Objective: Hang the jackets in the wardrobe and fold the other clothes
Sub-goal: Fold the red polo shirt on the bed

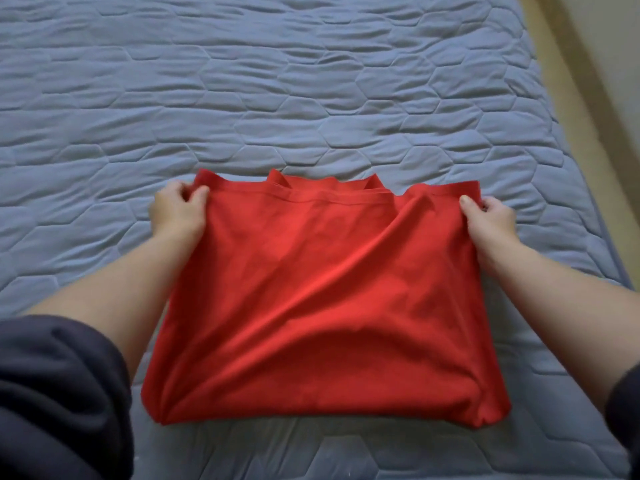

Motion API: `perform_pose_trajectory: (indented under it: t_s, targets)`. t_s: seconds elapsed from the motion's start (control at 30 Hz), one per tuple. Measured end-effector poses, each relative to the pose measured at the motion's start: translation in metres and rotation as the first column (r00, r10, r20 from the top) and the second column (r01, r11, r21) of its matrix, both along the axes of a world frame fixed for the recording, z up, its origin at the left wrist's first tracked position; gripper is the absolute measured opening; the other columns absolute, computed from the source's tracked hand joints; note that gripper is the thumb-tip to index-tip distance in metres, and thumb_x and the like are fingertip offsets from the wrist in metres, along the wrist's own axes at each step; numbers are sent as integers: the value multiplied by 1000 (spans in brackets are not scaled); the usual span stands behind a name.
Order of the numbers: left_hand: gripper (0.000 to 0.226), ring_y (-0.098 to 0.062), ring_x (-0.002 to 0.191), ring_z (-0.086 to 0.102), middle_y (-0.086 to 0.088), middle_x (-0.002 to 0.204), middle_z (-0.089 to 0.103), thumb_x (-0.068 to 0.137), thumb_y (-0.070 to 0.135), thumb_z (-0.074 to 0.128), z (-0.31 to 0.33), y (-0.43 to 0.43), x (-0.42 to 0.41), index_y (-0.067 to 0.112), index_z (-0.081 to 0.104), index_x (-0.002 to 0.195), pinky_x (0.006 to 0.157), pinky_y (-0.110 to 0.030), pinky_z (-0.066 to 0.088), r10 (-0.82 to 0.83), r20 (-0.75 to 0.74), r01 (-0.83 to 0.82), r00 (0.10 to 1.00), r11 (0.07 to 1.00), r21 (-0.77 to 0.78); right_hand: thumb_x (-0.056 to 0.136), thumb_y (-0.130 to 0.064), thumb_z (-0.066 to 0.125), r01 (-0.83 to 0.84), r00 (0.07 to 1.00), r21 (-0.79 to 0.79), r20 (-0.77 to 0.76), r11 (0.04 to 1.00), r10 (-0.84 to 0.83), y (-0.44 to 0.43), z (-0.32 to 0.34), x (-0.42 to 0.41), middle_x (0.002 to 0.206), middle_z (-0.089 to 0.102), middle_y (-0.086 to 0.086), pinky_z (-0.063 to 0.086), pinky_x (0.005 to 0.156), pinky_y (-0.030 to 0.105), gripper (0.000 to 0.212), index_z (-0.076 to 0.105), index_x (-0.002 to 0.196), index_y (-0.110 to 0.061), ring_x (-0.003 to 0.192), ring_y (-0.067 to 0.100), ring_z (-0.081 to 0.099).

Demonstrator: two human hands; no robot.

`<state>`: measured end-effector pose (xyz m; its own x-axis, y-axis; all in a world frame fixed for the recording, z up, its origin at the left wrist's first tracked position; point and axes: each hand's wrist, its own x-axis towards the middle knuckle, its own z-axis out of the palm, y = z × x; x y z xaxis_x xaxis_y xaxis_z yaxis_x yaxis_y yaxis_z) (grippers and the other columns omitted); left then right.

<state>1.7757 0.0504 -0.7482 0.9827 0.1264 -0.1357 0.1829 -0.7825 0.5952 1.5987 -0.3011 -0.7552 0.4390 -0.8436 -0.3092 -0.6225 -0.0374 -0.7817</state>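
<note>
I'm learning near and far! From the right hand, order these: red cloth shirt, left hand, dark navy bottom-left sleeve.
1. Red cloth shirt: right hand pinches its right corner.
2. Left hand: across, at the left corner.
3. Dark navy sleeve: bottom left, farthest.

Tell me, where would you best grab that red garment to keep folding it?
At its two far corners, one from each outer side, as the left hand and right hand pinch it. The red garment lies on the mattress with its hemmed top layer ending there, so those corners should lift freely, keeping the edge taut.
</note>
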Motion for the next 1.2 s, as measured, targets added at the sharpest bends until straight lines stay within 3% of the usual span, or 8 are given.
perform_pose_trajectory:
  t_s: [0.17,0.4,0.53,0.7,0.87,0.97,1.13,1.2]
  targets:
    - [31,-38,103,56,-26,111,62,98,25,44,5,13,22,-2,57,107,84,-39,36,115,166,-122,979,992,33,98,-22,46,-8,999,-352,-34,936,-4,-20,8,9,88,53,11,32,70,28,30,58,103,6,81,20,46]
    - [36,-42,117,49,-28,124,55,98,29,43,-23,7,22,1,53,117,94,-42,37,110,-111,-81,988,968,238,96,-26,50,-190,940,-263,-325,946,99,-19,-34,16,114,62,24,38,87,36,32,58,110,3,109,37,55]
    - [44,-39,124,43,-24,134,45,94,28,41,-2,2,18,3,41,130,99,-45,34,102,62,-114,993,962,249,96,-30,45,-111,946,-240,-322,964,28,-7,-10,24,131,52,20,34,96,35,43,44,128,-3,122,35,47]
    - [65,-27,144,19,-11,156,22,89,44,29,19,-31,-53,17,27,148,114,-51,15,-586,143,514,798,784,347,88,-46,30,-614,786,-443,-423,654,451,66,25,-3,159,13,7,11,115,50,71,18,151,-15,146,24,11]
    - [69,-24,147,12,-2,159,14,87,61,17,-30,-37,-102,33,22,149,114,-57,8,-699,-113,660,706,592,463,85,-60,19,-888,460,-331,-592,321,662,133,-20,-11,160,2,0,4,112,59,72,9,151,-31,147,24,3]
    - [72,-26,146,11,-5,159,12,86,63,14,-54,8,-89,31,19,150,115,-52,5,-568,-142,540,810,631,556,85,-60,20,-895,446,-324,-695,308,564,108,-45,-34,159,12,4,10,113,59,72,17,150,-29,146,28,14]
    - [63,-29,147,6,-14,159,8,96,44,29,-24,17,-94,15,18,151,116,-54,2,-362,-96,351,927,748,563,93,-57,19,-832,511,-321,-762,452,399,103,-16,-52,160,-4,10,-4,114,57,74,7,152,-16,147,27,-7]
    - [65,-30,146,8,-13,159,10,93,43,31,-10,-4,-107,17,18,151,115,-54,2,-510,-8,441,860,735,515,93,-53,24,-849,525,-375,-672,372,522,126,-1,-46,160,3,10,-2,113,58,70,14,152,-17,147,29,0]
